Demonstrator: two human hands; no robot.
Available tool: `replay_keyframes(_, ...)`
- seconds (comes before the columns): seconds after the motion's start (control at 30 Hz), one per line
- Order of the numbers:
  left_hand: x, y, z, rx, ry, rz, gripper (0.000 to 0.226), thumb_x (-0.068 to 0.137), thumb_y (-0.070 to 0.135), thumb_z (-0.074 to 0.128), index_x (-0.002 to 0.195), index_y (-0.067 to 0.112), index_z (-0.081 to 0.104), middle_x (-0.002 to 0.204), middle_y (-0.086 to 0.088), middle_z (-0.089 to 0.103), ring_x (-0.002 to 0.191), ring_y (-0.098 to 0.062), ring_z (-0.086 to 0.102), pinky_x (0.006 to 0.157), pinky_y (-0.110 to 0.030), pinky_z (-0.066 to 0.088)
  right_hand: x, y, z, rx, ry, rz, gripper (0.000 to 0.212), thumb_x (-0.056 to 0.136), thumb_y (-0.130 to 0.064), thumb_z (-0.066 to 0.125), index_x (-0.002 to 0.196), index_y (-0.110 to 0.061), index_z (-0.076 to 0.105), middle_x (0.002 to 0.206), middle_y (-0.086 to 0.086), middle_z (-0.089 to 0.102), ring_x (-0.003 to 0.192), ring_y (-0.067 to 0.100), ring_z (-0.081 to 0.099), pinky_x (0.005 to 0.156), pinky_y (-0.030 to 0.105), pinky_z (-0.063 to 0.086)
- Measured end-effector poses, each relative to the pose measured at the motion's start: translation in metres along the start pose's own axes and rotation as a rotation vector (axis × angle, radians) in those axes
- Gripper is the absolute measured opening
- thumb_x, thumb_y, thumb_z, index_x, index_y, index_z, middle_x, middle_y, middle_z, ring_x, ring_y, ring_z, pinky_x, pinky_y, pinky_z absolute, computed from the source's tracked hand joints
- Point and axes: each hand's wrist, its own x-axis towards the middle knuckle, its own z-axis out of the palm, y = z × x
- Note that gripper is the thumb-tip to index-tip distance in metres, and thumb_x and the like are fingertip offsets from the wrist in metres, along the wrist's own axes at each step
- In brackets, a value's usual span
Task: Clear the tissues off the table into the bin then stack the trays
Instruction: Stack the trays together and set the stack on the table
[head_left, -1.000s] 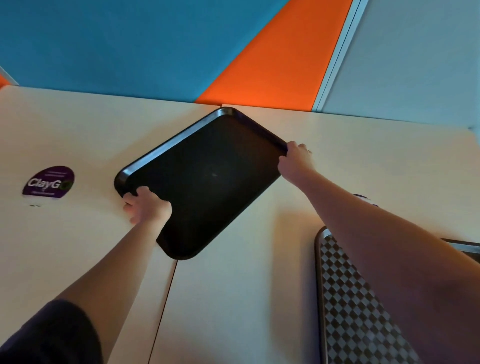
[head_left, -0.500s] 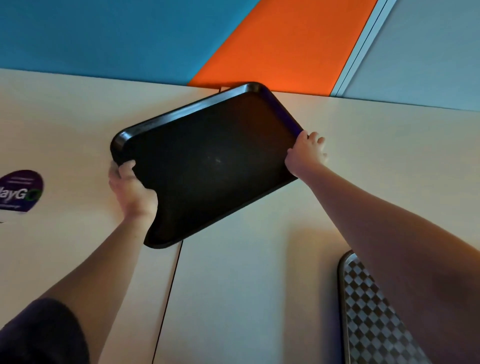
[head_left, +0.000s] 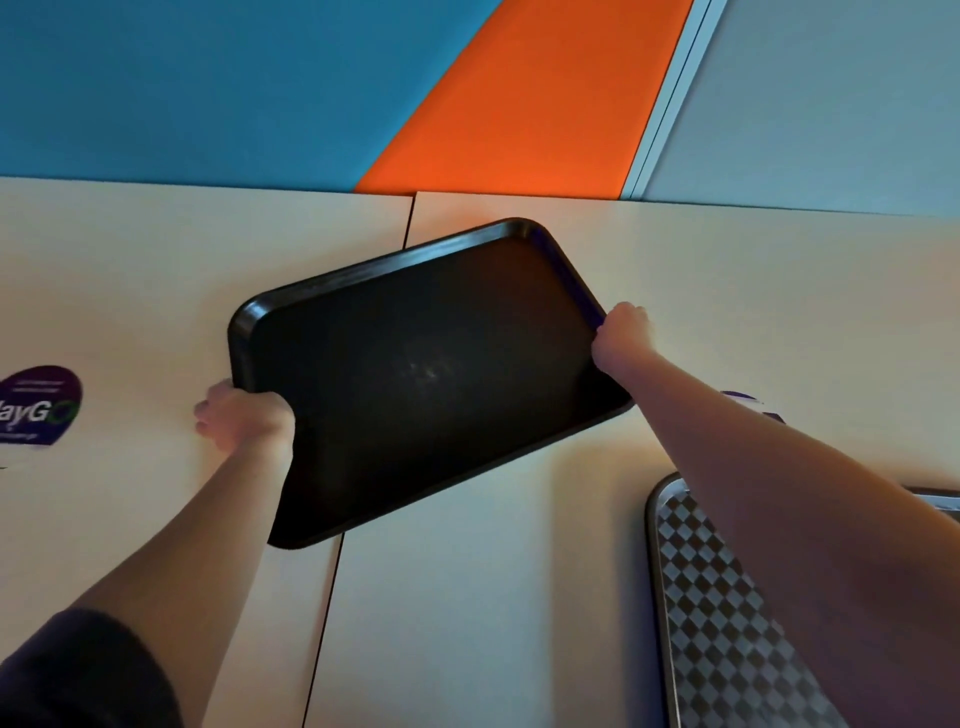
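While the left hand (head_left: 244, 415) is curled around the near-left edge of the black tray (head_left: 426, 374), just below its rounded corner, the right hand (head_left: 621, 338) is clamped on the opposite short edge, thumb side on the rim and the fingers hidden beneath. Both hands are closed on the same tray, well apart from each other at its two ends. The tray sits skewed across the pale table (head_left: 467, 623), its far corner pointing toward the wall and its near corner crossing the dark seam where two tabletops meet; whether it is lifted clear of the surface or still touching cannot be told. Its inner face is bare, with a faint scuffed patch near the middle.

Under the right forearm, at the lower right, lies a second tray (head_left: 727, 623) with a black-and-grey checkered pattern and a grey rim, cut off by the frame edge.

Left of the left hand, a purple round sticker (head_left: 39, 405) is stuck to the table; the white letters "ayG" can be read, followed by a green ring shape, and the small print above and below is too fine to read. A sliver of another purple sticker (head_left: 748, 400) shows beside the right forearm, no writing legible.

Behind the table, the wall carries a blue panel (head_left: 208, 88), an orange panel (head_left: 530, 114) and a pale grey panel (head_left: 831, 104).
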Motion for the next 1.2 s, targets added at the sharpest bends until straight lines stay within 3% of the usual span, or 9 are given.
replay_keyframes(0.2,-0.021,0.005,-0.012,-0.068,-0.015,0.026,0.037,0.078,-0.009,0.043,0.11,0.0,0.06,0.121,-0.026,0.05,0.112,-0.043,0.045,0.09,-0.049,0.048,-0.022,0.026,-0.016,0.157,0.061,0.056,0.035,0.091,-0.003,0.048,0.125,0.003,0.046,0.125,0.021,0.051,0.116,0.038,0.052,0.093,0.045,0.048)
replay_keyframes(0.4,-0.046,0.015,-0.032,-0.099,-0.004,0.121,0.037,0.073,-0.008,0.043,0.101,0.003,0.065,0.107,-0.026,0.059,0.099,-0.044,0.056,0.081,-0.052,0.054,-0.046,0.055,-0.039,0.214,0.087,0.077,0.043,0.09,-0.001,0.047,0.131,0.006,0.039,0.133,0.024,0.045,0.124,0.038,0.046,0.101,0.044,0.043)
replay_keyframes(0.6,-0.097,0.024,-0.048,-0.134,0.023,0.205,0.037,0.076,-0.005,0.045,0.108,0.002,0.063,0.111,-0.027,0.057,0.103,-0.044,0.053,0.084,-0.055,0.052,-0.076,0.102,-0.067,0.23,0.145,0.076,0.044,0.09,-0.001,0.047,0.132,0.008,0.037,0.135,0.026,0.043,0.127,0.039,0.044,0.103,0.042,0.041)
replay_keyframes(0.97,-0.246,-0.017,-0.054,-0.253,-0.017,0.303,0.041,0.073,-0.012,0.04,0.103,0.002,0.064,0.107,-0.024,0.058,0.101,-0.043,0.056,0.083,-0.049,0.055,-0.161,0.257,-0.103,0.239,0.207,0.108,0.045,0.091,-0.004,0.048,0.134,0.003,0.037,0.135,0.022,0.045,0.125,0.037,0.046,0.096,0.046,0.046)
replay_keyframes(1.2,-0.347,-0.056,-0.037,-0.251,-0.125,0.323,0.04,0.081,-0.01,0.044,0.118,0.0,0.055,0.122,-0.023,0.052,0.113,-0.041,0.051,0.091,-0.044,0.049,-0.207,0.362,-0.097,0.237,0.209,0.215,0.047,0.088,-0.005,0.051,0.133,0.002,0.04,0.133,0.022,0.047,0.124,0.038,0.047,0.099,0.049,0.046)
